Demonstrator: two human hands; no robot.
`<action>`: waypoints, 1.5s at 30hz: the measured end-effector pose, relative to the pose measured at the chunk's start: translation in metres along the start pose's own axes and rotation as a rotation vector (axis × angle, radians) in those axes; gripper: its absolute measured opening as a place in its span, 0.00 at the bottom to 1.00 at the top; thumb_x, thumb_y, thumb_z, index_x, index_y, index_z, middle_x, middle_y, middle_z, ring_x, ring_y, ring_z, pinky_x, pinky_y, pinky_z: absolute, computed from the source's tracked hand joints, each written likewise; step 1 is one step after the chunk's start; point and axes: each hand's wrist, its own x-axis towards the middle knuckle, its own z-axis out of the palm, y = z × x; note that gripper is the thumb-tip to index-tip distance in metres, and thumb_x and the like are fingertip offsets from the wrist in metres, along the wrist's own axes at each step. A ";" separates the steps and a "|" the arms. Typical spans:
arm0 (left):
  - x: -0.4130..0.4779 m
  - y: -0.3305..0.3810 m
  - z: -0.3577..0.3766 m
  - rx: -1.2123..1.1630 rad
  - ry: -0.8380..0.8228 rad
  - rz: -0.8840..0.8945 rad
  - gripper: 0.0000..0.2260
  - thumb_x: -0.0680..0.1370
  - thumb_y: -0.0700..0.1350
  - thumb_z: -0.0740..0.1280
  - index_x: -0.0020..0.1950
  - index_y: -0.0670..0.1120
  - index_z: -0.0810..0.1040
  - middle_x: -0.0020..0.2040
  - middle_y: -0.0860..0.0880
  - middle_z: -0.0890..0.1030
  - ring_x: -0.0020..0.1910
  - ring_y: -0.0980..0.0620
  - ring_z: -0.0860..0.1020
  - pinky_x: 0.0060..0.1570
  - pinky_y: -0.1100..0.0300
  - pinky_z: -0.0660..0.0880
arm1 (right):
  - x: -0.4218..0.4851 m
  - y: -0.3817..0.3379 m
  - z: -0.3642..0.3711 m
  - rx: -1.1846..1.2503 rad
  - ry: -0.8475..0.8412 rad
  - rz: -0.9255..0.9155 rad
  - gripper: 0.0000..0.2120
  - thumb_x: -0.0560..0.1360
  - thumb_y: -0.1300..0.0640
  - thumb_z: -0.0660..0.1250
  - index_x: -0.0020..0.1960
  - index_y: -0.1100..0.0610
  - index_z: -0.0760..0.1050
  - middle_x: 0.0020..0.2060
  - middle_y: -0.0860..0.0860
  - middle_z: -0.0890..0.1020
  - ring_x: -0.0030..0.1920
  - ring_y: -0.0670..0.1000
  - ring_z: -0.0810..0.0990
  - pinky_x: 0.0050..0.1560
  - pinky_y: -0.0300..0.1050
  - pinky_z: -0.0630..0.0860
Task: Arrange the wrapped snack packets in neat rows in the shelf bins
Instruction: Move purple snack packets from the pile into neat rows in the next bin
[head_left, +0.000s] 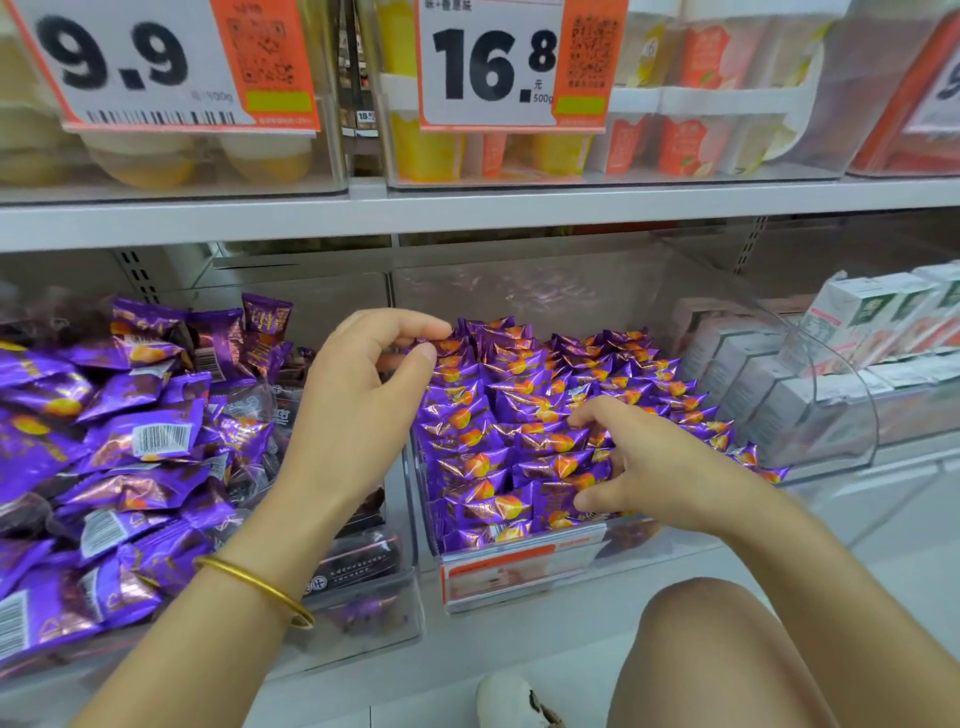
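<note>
From the head camera, a clear middle bin (519, 582) on the lower shelf holds purple snack packets (519, 395) with orange marks. They stand packed in rows that run from the near wall to the far wall. The left hand (374, 395) reaches to the far left corner of this bin, where its thumb and forefinger pinch the edge of one packet in the far row and the other fingers are curled above it. A gold bangle (260, 587) sits on that wrist. The right hand (639, 467) lies over the near right part of the same bin. Its fingers are curled down into the rows and its thumb presses from the near side, so it grips a few packets between them. Just left of the middle bin, the left bin (363, 613) holds a heap of loose packets (130, 441) in the same purple, lying at all angles, some with barcodes showing. To the right, a right bin (852, 415) with a curved clear wall holds white cartons (857, 312) in lines. Above, the upper shelf board (467, 208) carries clear bins of yellow cups (150, 161) and orange-and-white tubs (691, 140), with price tags (488, 62) reading 9.9 and 16.8 hung in front. At the near edge a bare knee (727, 649) and a white shoe (514, 701) show above the pale floor.
</note>
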 end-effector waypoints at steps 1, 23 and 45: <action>0.000 0.000 -0.001 -0.004 0.005 0.001 0.13 0.76 0.35 0.64 0.45 0.55 0.79 0.47 0.50 0.78 0.38 0.66 0.74 0.42 0.76 0.69 | 0.000 0.000 -0.001 -0.006 0.000 -0.003 0.33 0.68 0.54 0.75 0.68 0.49 0.63 0.36 0.41 0.63 0.34 0.40 0.67 0.30 0.36 0.69; -0.026 -0.031 -0.157 0.656 -0.157 -0.115 0.05 0.73 0.42 0.70 0.45 0.53 0.80 0.41 0.58 0.76 0.39 0.63 0.74 0.44 0.66 0.71 | 0.008 -0.171 0.053 -0.006 0.188 -0.696 0.13 0.73 0.58 0.68 0.57 0.51 0.75 0.50 0.49 0.75 0.47 0.48 0.75 0.53 0.45 0.71; -0.037 -0.045 -0.165 0.597 -0.092 -0.080 0.12 0.72 0.45 0.72 0.54 0.50 0.78 0.44 0.59 0.75 0.45 0.63 0.73 0.44 0.73 0.65 | 0.039 -0.194 0.086 0.691 -0.020 -0.404 0.20 0.66 0.64 0.75 0.54 0.52 0.75 0.38 0.52 0.81 0.38 0.47 0.78 0.46 0.48 0.77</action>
